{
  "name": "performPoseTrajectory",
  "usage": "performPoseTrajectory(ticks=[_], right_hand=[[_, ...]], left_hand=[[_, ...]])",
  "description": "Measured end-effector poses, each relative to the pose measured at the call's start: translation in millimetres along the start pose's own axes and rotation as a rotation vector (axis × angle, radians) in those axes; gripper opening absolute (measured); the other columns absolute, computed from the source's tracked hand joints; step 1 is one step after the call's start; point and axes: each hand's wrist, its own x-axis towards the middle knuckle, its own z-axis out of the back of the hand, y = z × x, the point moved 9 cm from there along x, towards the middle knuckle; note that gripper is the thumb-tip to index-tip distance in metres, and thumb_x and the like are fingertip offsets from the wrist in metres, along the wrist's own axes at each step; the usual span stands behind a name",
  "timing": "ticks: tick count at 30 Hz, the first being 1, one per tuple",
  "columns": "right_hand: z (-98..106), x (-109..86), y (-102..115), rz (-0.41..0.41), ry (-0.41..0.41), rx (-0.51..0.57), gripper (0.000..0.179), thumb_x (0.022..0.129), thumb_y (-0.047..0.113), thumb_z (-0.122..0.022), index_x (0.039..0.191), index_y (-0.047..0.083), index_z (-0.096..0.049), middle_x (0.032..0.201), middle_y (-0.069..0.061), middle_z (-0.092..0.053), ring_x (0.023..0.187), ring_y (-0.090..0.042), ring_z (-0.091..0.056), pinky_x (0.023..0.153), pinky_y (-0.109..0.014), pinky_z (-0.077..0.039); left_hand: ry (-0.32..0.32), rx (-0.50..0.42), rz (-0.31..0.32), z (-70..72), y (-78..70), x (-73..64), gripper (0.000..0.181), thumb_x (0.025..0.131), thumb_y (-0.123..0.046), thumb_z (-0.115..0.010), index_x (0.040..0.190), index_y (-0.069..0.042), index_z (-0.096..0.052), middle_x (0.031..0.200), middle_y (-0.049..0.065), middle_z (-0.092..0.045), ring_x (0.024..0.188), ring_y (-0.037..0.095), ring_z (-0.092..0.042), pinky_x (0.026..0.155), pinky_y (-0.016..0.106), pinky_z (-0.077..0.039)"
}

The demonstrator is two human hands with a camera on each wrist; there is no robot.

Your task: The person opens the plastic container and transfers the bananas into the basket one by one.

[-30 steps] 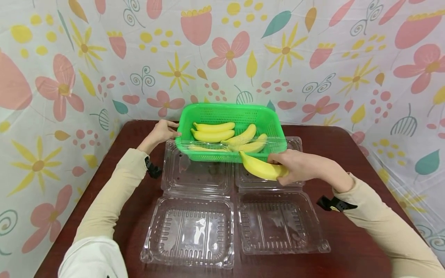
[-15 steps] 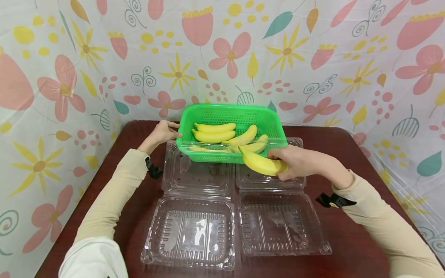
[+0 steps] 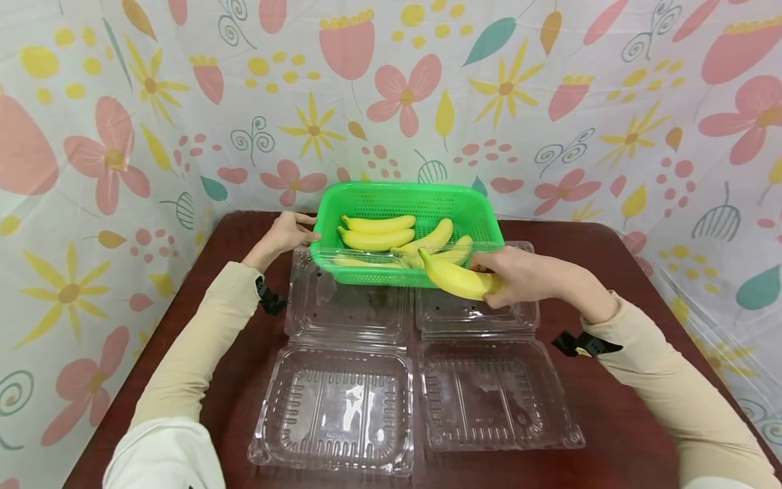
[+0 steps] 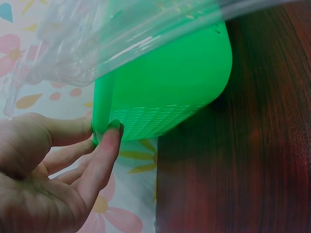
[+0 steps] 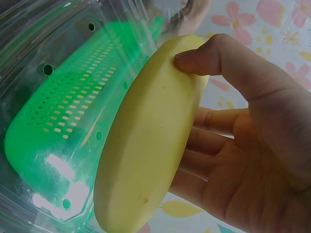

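My right hand [image 3: 519, 275] holds a yellow banana [image 3: 458, 278] by one end, in front of the basket and above the right container's lid. In the right wrist view the thumb presses on the banana [image 5: 146, 141], with the fingers behind it. At the left end of the green plastic basket [image 3: 403, 190], my left hand [image 3: 287, 234] grips the rim. Thumb and fingertips pinch that basket edge [image 4: 102, 104] in the left wrist view. Several bananas [image 3: 377, 239] lie inside the basket; clear lid plastic partly covers the front ones.
Two clear hinged containers lie side by side, lids folded back toward the basket. The left tray [image 3: 342, 407] and right tray [image 3: 489, 394] hold nothing. A dark wood table [image 3: 611, 407] carries everything. Behind it hangs a flowered cloth [image 3: 537, 88].
My right hand has moved slightly up and toward the basket with the banana in its grasp. The left hand stays on the basket rim.
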Motion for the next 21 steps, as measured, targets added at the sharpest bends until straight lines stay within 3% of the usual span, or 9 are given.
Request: performPoseTrajectory(ticks=[6, 13, 21], right_hand=[[0, 0.4, -2, 0.001, -0.010, 0.011, 0.032, 0.069, 0.015, -0.067, 0.098, 0.014, -0.055, 0.072, 0.007, -0.049, 0.057, -0.003, -0.042, 0.053, -0.018, -0.037], [7, 0.1, -5, -0.024, -0.033, -0.056, 0.032, 0.067, 0.019, -0.068, 0.095, 0.018, -0.054, 0.069, 0.008, -0.046, 0.057, -0.004, -0.040, 0.052, -0.019, -0.032], [15, -1.6, -5, -0.021, -0.049, -0.007, 0.031, 0.068, 0.015, -0.068, 0.097, 0.016, -0.056, 0.070, 0.008, -0.048, 0.055, -0.003, -0.043, 0.053, -0.018, -0.037]], left_hand=[[0.002, -0.011, -0.003, -0.3, -1.0, 0.0, 0.050, 0.087, -0.012, -0.062, 0.133, -0.001, -0.046, 0.116, 0.025, -0.059, 0.091, 0.029, -0.066, 0.071, 0.032, -0.057], [-0.010, -0.024, -0.001, 0.8, -3.0, -0.1, 0.050, 0.086, -0.010, -0.063, 0.132, -0.001, -0.047, 0.115, 0.026, -0.059, 0.088, 0.028, -0.067, 0.069, 0.031, -0.057], [0.002, -0.013, 0.012, 0.1, -1.5, 0.3, 0.051, 0.086, -0.011, -0.063, 0.133, -0.001, -0.045, 0.114, 0.026, -0.060, 0.085, 0.024, -0.068, 0.070, 0.031, -0.057]])
